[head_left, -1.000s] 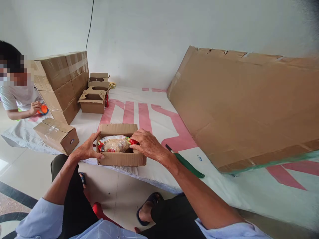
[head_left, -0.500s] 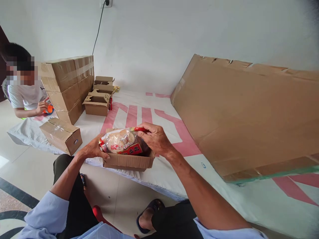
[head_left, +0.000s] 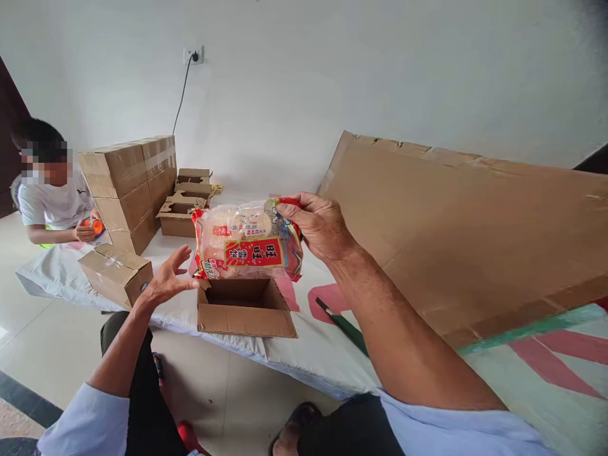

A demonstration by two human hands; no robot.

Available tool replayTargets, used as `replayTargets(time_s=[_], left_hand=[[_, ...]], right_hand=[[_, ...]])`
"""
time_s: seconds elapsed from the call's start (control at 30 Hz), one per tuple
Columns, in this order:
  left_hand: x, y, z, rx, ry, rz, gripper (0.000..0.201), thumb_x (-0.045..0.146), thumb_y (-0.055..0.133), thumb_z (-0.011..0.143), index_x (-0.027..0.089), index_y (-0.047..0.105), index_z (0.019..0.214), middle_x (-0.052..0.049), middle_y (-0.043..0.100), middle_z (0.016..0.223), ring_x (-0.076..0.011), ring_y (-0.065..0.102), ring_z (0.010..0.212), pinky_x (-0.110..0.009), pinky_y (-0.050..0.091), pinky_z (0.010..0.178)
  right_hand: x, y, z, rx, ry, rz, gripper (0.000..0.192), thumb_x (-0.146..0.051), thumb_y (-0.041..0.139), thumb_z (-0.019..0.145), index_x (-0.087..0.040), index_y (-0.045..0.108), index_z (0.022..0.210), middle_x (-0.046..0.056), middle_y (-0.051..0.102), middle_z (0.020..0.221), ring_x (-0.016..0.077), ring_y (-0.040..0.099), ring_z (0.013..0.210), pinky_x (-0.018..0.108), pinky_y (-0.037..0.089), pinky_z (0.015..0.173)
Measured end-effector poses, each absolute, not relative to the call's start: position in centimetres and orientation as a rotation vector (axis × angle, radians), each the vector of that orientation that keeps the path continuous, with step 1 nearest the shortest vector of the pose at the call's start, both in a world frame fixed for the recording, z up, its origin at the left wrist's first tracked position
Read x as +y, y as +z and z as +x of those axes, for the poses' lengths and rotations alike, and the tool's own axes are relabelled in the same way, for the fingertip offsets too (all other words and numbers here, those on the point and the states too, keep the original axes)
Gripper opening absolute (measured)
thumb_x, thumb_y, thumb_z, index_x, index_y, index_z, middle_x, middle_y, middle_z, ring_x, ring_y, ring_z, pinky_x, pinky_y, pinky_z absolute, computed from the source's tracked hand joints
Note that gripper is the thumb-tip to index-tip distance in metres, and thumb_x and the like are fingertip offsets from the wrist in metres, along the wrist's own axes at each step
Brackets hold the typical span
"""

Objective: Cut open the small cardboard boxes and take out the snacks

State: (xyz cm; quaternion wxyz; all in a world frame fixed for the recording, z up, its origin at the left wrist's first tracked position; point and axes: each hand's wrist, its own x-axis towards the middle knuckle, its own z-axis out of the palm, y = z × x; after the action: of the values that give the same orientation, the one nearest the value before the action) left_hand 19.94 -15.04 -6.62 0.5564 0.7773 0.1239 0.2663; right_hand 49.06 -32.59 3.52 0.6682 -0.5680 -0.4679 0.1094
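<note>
— Closest in, what's there?

— An open box [head_left: 244, 310] at the near edge of the mat [head_left: 308, 348], flaps up; what shows of its inside is bare. The left hand [head_left: 166, 282] hovers just left of it, fingers spread wide, holding nothing and touching nothing.

— And the pack?

— The pack [head_left: 247, 244] is in the air right above the box, clear of it, label towards the camera. The right hand [head_left: 320, 225] pinches its top right corner between thumb and fingers; the rest hangs free.

— So what step is this?

— I'd judge it as the pack held up over the box for a look, carried by one hand only. It's a soft bag gripped by a corner, so any further handling calls for the free left hand under or beside its loose end to steady it, and a level line to the box mouth below.

— Anything in the way?

— A green-handled knife [head_left: 349, 326] lies on the mat just right of the box, under the right forearm. Beyond it leans a big cardboard sheet [head_left: 465, 234].

— Farther out?

— A taped box [head_left: 116, 272] to the left, then a stack [head_left: 128, 183] of sealed cartons, with open cartons [head_left: 183, 212] beside it. Another person [head_left: 52, 202] sits behind the stack, hands on something orange [head_left: 95, 226]. A socket [head_left: 193, 56] is on the wall.
</note>
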Motion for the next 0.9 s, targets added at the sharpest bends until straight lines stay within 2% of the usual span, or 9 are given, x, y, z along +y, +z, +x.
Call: replayTargets(time_s=[0.13,0.23,0.33,0.43,0.53,0.63,0.73,0.83,0.9], left_hand=[[-15.1,-3.2,20.1,0.211,0.724,1.648,0.091,0.062,0.086,0.078,0.026,0.055,0.156,-0.018,0.063,0.154,-0.0398,0.06,0.141,-0.046,0.056,0.103],[-15.2,-1.3,21.1,0.229,0.605,1.697,0.08,0.048,0.092,0.075,0.022,0.065,0.146,-0.014,0.078,0.128,-0.0316,0.073,0.116,-0.038,0.059,0.092],[-15.7,-0.7,22.4,0.182,0.383,1.738,0.066,0.044,0.095,0.073,0.016,0.076,0.129,-0.011,0.082,0.109,-0.0269,0.076,0.1,-0.033,0.059,0.082],[-16.3,-1.4,23.2,0.197,0.447,1.694,0.054,0.046,0.095,0.071,0.013,0.082,0.111,-0.009,0.081,0.097,-0.0212,0.074,0.084,-0.028,0.057,0.072],[-16.3,-3.0,23.6,0.287,0.655,1.599,0.051,0.05,0.098,0.066,0.012,0.081,0.097,-0.004,0.078,0.082,-0.0151,0.067,0.068,-0.024,0.052,0.062],[-16.0,-4.5,23.7,0.358,0.834,1.475,0.053,0.054,0.098,0.064,0.012,0.078,0.089,-0.002,0.074,0.075,-0.013,0.062,0.062,-0.023,0.05,0.058],[-15.9,-5.8,24.0,0.378,0.942,1.352,0.054,0.055,0.098,0.065,0.012,0.079,0.092,-0.003,0.075,0.078,-0.0129,0.063,0.063,-0.024,0.052,0.06],[-16.3,-7.1,24.3,0.39,0.978,1.242,0.057,0.056,0.099,0.062,0.012,0.079,0.093,-0.004,0.077,0.08,-0.0131,0.065,0.064,-0.025,0.053,0.062],[-16.6,-7.9,24.5,0.388,0.983,1.161,0.059,0.057,0.1,0.061,0.013,0.079,0.094,-0.004,0.077,0.081,-0.0144,0.068,0.066,-0.026,0.055,0.064]], right_hand=[[-32.2,4.1,48.2,-1.15,0.399,-1.302,0.041,-0.057,0.091,0.069,-0.021,0.073,0.079,0.001,0.069,0.072,0.0158,0.059,0.065,0.032,0.049,0.06],[-31.7,5.1,47.2,-1.287,0.45,-1.357,0.04,-0.053,0.091,0.068,-0.018,0.075,0.077,0.0,0.069,0.071,0.0142,0.058,0.063,0.03,0.047,0.059],[-30.9,6.0,46.5,-1.378,0.392,-1.415,0.036,-0.051,0.088,0.072,-0.017,0.077,0.077,0.0,0.068,0.069,0.0143,0.057,0.063,0.029,0.045,0.058],[-30.0,6.1,46.7,-1.445,0.264,-1.436,0.031,-0.048,0.083,0.078,-0.018,0.078,0.082,0.002,0.07,0.073,0.0164,0.06,0.068,0.032,0.049,0.063],[-29.6,4.9,47.6,-1.386,-0.111,-1.396,0.037,-0.048,0.082,0.08,-0.02,0.079,0.103,0.008,0.075,0.101,0.0235,0.067,0.091,0.041,0.057,0.083],[-29.4,1.8,47.8,-1.148,-0.355,-1.386,0.058,-0.056,0.078,0.085,-0.022,0.071,0.131,0.014,0.069,0.132,0.0315,0.065,0.118,0.053,0.054,0.102],[-29.1,-2.4,46.7,-0.983,-0.073,-1.359,0.079,-0.066,0.073,0.089,-0.025,0.055,0.154,0.017,0.066,0.143,0.0337,0.066,0.125,0.052,0.057,0.102],[-28.9,-6.0,45.0,-0.922,0.297,-1.245,0.1,-0.067,0.076,0.088,-0.027,0.034,0.169,0.015,0.071,0.14,0.0325,0.069,0.124,0.047,0.061,0.1],[-28.9,-7.4,44.1,-0.858,0.424,-1.21,0.098,-0.067,0.077,0.087,-0.027,0.039,0.168,0.013,0.074,0.137,0.0324,0.07,0.126,0.046,0.061,0.102]])
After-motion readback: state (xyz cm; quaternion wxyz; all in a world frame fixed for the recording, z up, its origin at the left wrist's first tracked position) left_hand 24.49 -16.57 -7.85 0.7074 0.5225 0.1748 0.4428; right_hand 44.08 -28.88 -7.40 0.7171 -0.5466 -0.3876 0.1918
